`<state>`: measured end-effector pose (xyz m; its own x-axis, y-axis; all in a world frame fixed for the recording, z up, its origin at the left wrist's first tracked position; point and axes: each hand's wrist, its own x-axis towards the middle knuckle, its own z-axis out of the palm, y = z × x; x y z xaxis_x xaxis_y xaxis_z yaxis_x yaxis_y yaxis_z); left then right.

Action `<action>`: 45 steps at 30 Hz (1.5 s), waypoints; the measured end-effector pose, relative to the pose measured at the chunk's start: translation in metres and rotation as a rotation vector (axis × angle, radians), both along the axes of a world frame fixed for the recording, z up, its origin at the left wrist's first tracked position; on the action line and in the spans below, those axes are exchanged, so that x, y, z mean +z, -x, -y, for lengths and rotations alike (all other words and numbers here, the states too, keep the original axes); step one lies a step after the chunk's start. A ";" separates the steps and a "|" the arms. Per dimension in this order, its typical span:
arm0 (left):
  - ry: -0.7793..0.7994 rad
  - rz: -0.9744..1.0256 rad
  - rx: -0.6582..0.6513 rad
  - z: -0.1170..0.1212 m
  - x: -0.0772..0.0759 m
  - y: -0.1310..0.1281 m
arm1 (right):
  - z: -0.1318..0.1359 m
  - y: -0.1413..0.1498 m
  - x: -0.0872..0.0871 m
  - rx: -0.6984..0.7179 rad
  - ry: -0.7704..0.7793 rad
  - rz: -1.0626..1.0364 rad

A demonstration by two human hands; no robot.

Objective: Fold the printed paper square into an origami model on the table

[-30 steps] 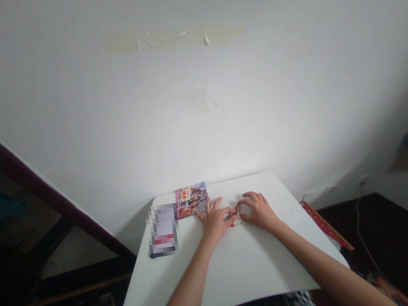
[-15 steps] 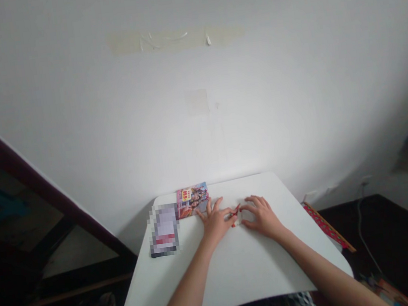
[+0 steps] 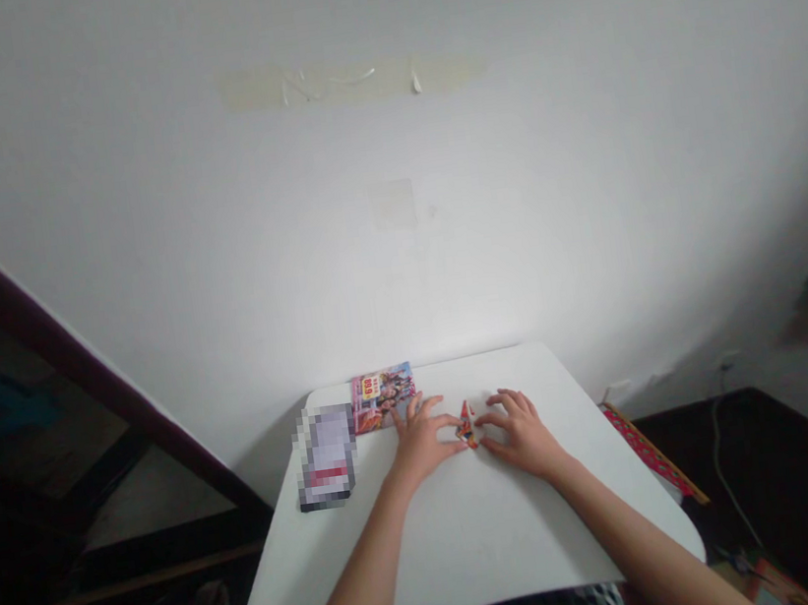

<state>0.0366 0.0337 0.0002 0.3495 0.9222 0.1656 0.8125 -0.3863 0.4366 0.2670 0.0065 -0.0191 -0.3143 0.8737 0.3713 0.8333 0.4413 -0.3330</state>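
Note:
A small folded piece of colourful paper point(image 3: 466, 427), red, orange and white with a pointed top, rests on the white table point(image 3: 471, 532) between my hands. My left hand point(image 3: 422, 436) has its thumb and index finger on the paper's left edge, while its other fingers spread towards a printed leaflet point(image 3: 373, 406). Just right of the paper is my right hand point(image 3: 522, 434), its fingers curved and apart. A slim gap seems to separate its thumb and index tip from the paper.
At the table's left lies a blurred-out phone-like object point(image 3: 327, 456), touching the leaflet's side. A white wall point(image 3: 401, 283) rises behind the table. On the right, a red patterned item with a yellow edge point(image 3: 651, 449) stands beside the table, and a cable point(image 3: 717, 450) hangs down.
The folded paper now lies flatter and shows more of its printed face. My left hand has shifted slightly left, and my right fingers have drawn back a little from the paper.

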 end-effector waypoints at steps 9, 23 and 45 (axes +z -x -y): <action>-0.074 0.046 -0.069 -0.001 -0.009 -0.005 | 0.001 -0.001 0.002 0.077 0.007 0.003; -0.034 0.082 -0.002 0.001 -0.006 -0.010 | -0.004 0.004 -0.007 0.080 -0.105 0.001; -0.050 0.091 0.151 -0.001 -0.008 -0.020 | -0.009 0.019 -0.009 -0.183 -0.057 0.053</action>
<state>0.0562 0.0347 -0.0078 0.1892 0.9527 0.2376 0.8207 -0.2863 0.4944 0.2483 0.0152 -0.0284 -0.1724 0.8961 0.4091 0.9172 0.2975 -0.2651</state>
